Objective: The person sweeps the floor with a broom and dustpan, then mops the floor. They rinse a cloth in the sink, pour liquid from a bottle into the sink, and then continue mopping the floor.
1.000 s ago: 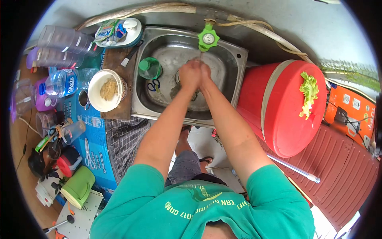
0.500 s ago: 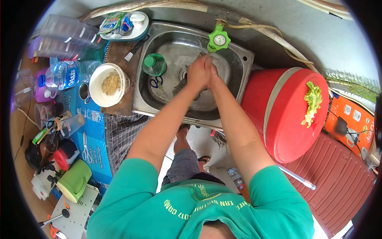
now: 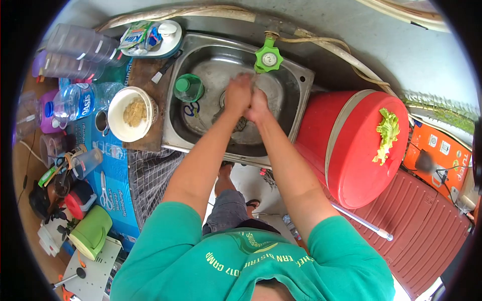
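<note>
Both my hands are together over the steel sink (image 3: 295, 100), under the tap with a green star-shaped handle (image 3: 268, 59). My left hand (image 3: 239, 93) is smeared by motion and lies against my right hand (image 3: 257, 106). The fingers of my right hand are mostly hidden, and I cannot see anything held between the hands. A dark grey thing (image 3: 239, 124) lies in the basin below my wrists, partly covered. Left of the hands are a green-capped green bottle (image 3: 189, 87) and scissors with dark blue handles (image 3: 192, 109).
On the left counter stand a white tub with tan contents (image 3: 132, 114), a brush (image 3: 166, 67), a water bottle (image 3: 80, 102) and a green pitcher (image 3: 91, 232). A large red bin (image 3: 351, 150) with a lettuce leaf (image 3: 387, 135) on it flanks the sink's right side.
My hands have shifted slightly apart and lower; the left now blurs over the right, where they were clasped before. The camera view has moved a little.
</note>
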`<state>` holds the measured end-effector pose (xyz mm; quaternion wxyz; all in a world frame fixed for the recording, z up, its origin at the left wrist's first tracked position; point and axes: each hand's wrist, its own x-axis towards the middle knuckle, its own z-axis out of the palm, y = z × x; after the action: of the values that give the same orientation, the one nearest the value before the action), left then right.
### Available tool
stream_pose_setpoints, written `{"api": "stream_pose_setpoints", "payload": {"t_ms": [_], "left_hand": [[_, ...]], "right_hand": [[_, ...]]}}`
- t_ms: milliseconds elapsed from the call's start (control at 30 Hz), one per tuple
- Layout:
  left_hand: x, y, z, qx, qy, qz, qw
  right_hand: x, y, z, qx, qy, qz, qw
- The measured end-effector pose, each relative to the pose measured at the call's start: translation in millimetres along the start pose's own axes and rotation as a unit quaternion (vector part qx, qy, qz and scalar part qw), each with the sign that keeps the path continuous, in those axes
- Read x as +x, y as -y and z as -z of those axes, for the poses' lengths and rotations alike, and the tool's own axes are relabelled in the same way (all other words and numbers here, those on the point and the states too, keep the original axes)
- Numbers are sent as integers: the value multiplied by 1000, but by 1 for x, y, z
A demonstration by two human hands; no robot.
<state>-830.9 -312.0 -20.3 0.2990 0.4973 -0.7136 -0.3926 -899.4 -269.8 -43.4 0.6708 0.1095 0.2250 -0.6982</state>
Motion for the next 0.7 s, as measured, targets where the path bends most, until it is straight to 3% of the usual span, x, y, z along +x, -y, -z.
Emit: {"api": "stream_pose_setpoints", "payload": {"t_ms": [33,67,100,167,233,267,333,367,400,467,533,600,633,667,700], "left_hand": [[11,11,1,-32,98,155,983],[1,1,6,-30,100,158,982],[-12,-14,9,-3,117,122,985],[-22,-25,8,25,135,84,987],[-30,-23,0,95,-67,-107,987],[-25,-28,5,92,-65,-105,988],[8,-24,22,-85,114,109,984],[25,-9,17,-184,136,223,948],[24,5,10,-185,131,226,948],[30,-17,30,-221,253,382,861],[24,13,7,-254,224,375,863],[12,16,3,-161,131,214,955],[8,3,10,-167,102,210,958],[4,-3,13,-169,103,211,957],[0,-8,14,-165,131,166,963]], "right_hand": [[1,-5,-10,-71,-137,16,988],[3,-10,-5,-139,-270,29,952],[18,-6,20,-235,-273,109,927],[16,-6,7,-215,-256,89,938],[4,-7,-4,-175,-232,49,956],[-2,-7,-6,-158,-221,28,962],[-7,1,-8,-146,-207,3,967],[-11,12,-3,-166,-113,-58,978],[-13,17,0,-183,-18,-119,976],[-11,14,-2,-189,-50,-93,976],[-12,24,18,-273,-238,-22,932],[-23,28,11,-333,-279,5,901],[-31,28,3,-390,-321,35,862],[-40,28,-15,-391,-323,36,861],[-50,27,-39,-278,-271,13,921]]}}
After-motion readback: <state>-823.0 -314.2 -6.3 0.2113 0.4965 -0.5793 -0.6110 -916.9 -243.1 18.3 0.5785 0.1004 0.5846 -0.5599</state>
